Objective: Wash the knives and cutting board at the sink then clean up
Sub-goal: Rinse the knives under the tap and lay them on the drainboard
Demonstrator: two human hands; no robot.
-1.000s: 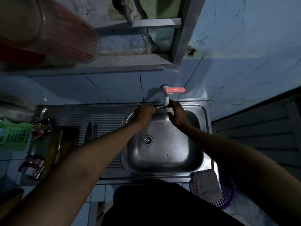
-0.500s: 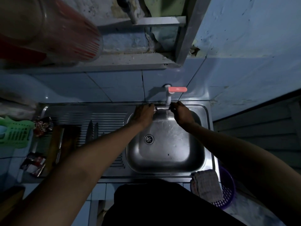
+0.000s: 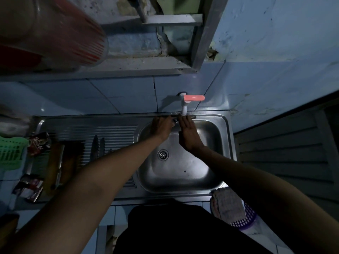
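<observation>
Dim blue tiles back the steel sink (image 3: 224, 143), where the left hand (image 3: 161, 126) clamps a thin dark knife (image 3: 190, 117) under the pink-handled tap (image 3: 187, 101), right hand (image 3: 189, 133) flat-fingered on it: likely stiff, wet-slick, safest held by the handle.

Right hand (image 3: 189, 132) now flatter, fingers straightened along the knife (image 3: 183, 118) under the tap (image 3: 185, 105).

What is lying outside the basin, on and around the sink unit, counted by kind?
Knives on the drainboard: 2
Cutting board: 1
Snack wrappers: 2
Baskets, green and purple: 2
Cloth: 1
Total: 8
</observation>
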